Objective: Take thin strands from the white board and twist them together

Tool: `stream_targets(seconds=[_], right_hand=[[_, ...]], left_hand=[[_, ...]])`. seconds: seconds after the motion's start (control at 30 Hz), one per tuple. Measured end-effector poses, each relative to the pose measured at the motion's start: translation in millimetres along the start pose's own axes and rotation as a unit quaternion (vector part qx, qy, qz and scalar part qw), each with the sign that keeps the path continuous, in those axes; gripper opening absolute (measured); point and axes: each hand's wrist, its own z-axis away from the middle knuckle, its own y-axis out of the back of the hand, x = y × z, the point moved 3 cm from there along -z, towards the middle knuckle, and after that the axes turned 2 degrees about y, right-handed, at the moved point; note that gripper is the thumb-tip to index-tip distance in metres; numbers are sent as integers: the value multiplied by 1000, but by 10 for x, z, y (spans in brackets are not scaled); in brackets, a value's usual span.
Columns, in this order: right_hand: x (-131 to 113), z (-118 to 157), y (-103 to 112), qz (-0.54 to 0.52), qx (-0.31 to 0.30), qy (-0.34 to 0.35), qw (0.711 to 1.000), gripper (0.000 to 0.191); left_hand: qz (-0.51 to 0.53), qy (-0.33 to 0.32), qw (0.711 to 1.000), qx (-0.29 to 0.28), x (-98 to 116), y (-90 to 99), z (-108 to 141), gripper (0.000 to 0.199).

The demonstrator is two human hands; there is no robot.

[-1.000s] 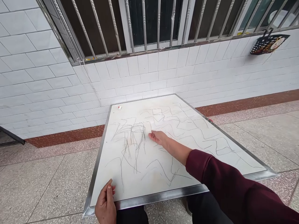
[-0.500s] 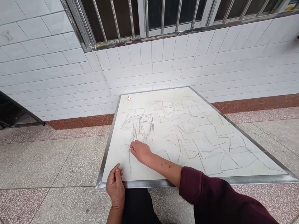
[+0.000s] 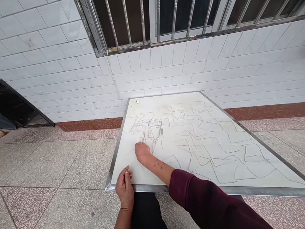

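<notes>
A large white board (image 3: 166, 178) with a metal rim lies before me, covered with thin dark wavy lines (image 3: 209, 159). My right hand (image 3: 143, 152) is closed and rests on its left part, just below a dense tangle of dark lines (image 3: 150, 125). Its fingertips are turned away, so anything between them is hidden. My left hand (image 3: 125, 184) is at the near left edge of the board, thumb and fingers pressed together. What it pinches, if anything, I cannot make out.
A small white and red object (image 3: 137, 102) lies at the board's far left corner. Behind stands a white tiled wall (image 3: 147, 76) with a barred window (image 3: 183, 19). A dark panel (image 3: 21, 108) is at the left, above the speckled floor (image 3: 71, 162).
The view has shifted, moving the board rightward in it. A long dark line that ran down below my right hand no longer shows. A small white bit at its fingertips is now out of sight.
</notes>
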Motion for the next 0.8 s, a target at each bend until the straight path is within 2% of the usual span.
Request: stream_targets(seconds=[0.13, 0.3, 0.4, 0.47, 0.53, 0.67, 0.73, 0.8], right_hand=[[-31, 176, 106, -54, 32, 17, 998, 14], [28, 722, 356, -160, 53, 104, 980, 13], [143, 1137, 480, -319, 43, 149, 935, 10], [225, 1392, 538, -413, 37, 145, 899, 10], [289, 1612, 577, -454, 35, 125, 881, 11], [351, 1937, 618, -478, 38, 111, 871, 12], [377, 2049, 632, -478, 47, 113, 870, 12], [409, 2139, 650, -476, 62, 114, 870, 12]], left_hand=[[36, 18, 999, 7, 27, 24, 4, 46], [103, 59, 992, 32, 54, 152, 39, 48], [146, 84, 984, 57, 149, 290, 44, 47], [170, 97, 979, 52, 316, 376, 49, 47], [188, 108, 976, 8, 572, 430, 84, 47], [182, 116, 954, -208, 1156, 403, 343, 54], [177, 121, 941, -261, 1342, 381, 526, 54], [180, 130, 933, -283, 1432, 356, 688, 54]])
